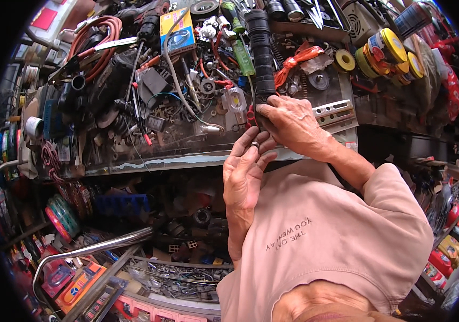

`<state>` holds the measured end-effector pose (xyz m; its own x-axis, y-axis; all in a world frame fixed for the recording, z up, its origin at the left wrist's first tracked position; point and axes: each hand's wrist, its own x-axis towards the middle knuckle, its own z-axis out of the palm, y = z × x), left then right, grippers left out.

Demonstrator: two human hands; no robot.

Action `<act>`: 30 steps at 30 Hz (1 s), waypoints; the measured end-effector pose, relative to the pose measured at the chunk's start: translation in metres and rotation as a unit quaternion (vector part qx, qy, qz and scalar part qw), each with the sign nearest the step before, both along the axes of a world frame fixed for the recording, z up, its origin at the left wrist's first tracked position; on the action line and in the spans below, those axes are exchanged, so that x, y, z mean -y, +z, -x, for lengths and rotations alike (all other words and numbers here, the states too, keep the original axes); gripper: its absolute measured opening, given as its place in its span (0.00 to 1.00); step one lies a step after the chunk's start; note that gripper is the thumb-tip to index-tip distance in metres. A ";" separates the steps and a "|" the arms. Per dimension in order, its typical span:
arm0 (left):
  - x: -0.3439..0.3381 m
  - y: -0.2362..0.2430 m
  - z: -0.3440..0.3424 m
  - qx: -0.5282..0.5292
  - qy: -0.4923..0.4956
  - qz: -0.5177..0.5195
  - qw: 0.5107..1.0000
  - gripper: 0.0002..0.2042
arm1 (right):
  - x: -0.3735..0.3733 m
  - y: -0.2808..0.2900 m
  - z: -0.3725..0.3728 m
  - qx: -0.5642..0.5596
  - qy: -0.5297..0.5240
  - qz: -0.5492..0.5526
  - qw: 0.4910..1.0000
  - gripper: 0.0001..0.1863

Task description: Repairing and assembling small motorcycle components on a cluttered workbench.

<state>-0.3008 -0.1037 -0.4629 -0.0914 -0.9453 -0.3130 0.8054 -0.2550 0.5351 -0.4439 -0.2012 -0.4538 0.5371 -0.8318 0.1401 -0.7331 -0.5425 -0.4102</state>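
A long black ribbed tube [260, 51], shaped like a torch, lies lengthwise over the cluttered bench. My right hand [297, 124] is closed at its near end, with the fingertips bent down and partly hidden. Just left of that and lower, my left hand [245, 169] is turned palm up with curled fingers. A small pale, shiny piece [254, 144] shows between its thumb and fingers, too small to name. Both hands are close together above the bench's front edge. Beside the tube are a green-handled tool [244, 58], a clear plastic piece [235, 100] and red-handled scissors or pliers [250, 115].
Tools, wires and small parts cover the bench [186, 155]. A slotted metal bracket [335, 110] lies right of my right hand, with an orange cord bundle [298, 61] beyond it. Yellow tape rolls [393, 45] stand far right. Below sit trays of hardware [173, 279] and a bent chrome pipe [98, 248].
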 end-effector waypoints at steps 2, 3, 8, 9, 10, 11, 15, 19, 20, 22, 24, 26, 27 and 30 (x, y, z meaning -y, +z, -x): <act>0.004 -0.001 0.000 0.010 0.016 -0.015 1.000 0.24 | 0.001 0.004 0.003 0.006 0.004 -0.004 1.000 0.05; 0.005 0.000 -0.001 0.013 0.012 -0.015 1.000 0.25 | 0.000 0.005 0.004 0.004 -0.001 0.021 1.000 0.05; 0.007 0.000 -0.003 0.006 0.010 -0.019 1.000 0.24 | 0.000 0.003 0.005 -0.032 0.001 0.077 0.997 0.06; 0.007 0.000 -0.003 0.001 0.008 -0.021 1.000 0.24 | -0.002 0.001 0.004 -0.062 0.005 0.095 0.993 0.06; 0.007 0.001 -0.003 0.002 0.008 -0.022 1.000 0.24 | -0.003 -0.001 0.003 -0.093 0.010 0.114 0.989 0.06; 0.006 0.001 -0.003 -0.003 0.011 -0.018 1.000 0.24 | -0.002 -0.001 0.004 -0.095 0.024 0.130 0.987 0.06; 0.005 0.000 -0.001 -0.036 0.024 -0.019 0.999 0.23 | -0.001 -0.001 0.009 -0.096 0.037 0.139 0.985 0.06; 0.000 -0.001 0.002 -0.034 0.031 -0.016 0.999 0.22 | -0.003 -0.003 0.011 -0.087 0.065 0.128 0.986 0.09; -0.001 0.000 0.002 -0.031 0.033 -0.014 0.999 0.22 | -0.003 -0.003 0.011 -0.087 0.074 0.130 0.985 0.09; -0.003 0.000 0.003 -0.028 0.035 -0.010 0.999 0.22 | -0.002 0.001 0.009 -0.113 0.076 0.111 0.984 0.09; -0.004 -0.002 0.004 -0.028 0.036 -0.010 0.999 0.21 | -0.002 0.002 0.009 -0.117 0.113 0.117 0.980 0.09; -0.005 -0.003 0.005 -0.027 0.033 -0.006 0.999 0.21 | -0.003 0.004 0.009 -0.111 0.108 0.103 0.983 0.08; -0.006 -0.003 0.005 -0.026 0.037 -0.003 0.999 0.21 | -0.001 0.004 0.010 -0.095 0.106 0.094 0.985 0.08; -0.008 -0.002 0.003 -0.017 0.040 -0.013 0.999 0.21 | 0.001 0.014 0.008 -0.068 0.087 0.051 0.993 0.06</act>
